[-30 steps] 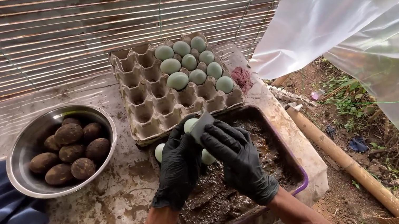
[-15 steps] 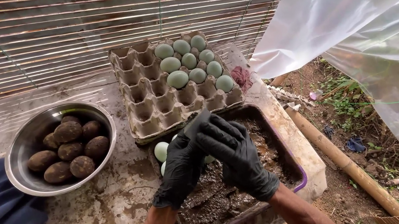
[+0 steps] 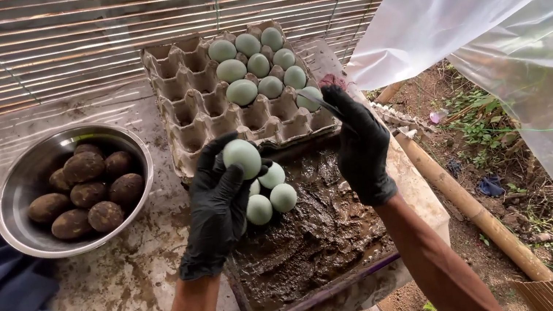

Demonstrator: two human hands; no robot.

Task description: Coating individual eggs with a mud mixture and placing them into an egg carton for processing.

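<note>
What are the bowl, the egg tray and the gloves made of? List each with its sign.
Bowl: likely stainless steel, shiny; its wall reflects light.
Egg tray: moulded paper pulp by the look, matte grey-brown, with rough cups.
Gloves on the left hand and right hand: thin black rubber, perhaps nitrile; they cling and wrinkle with a dull sheen.
</note>
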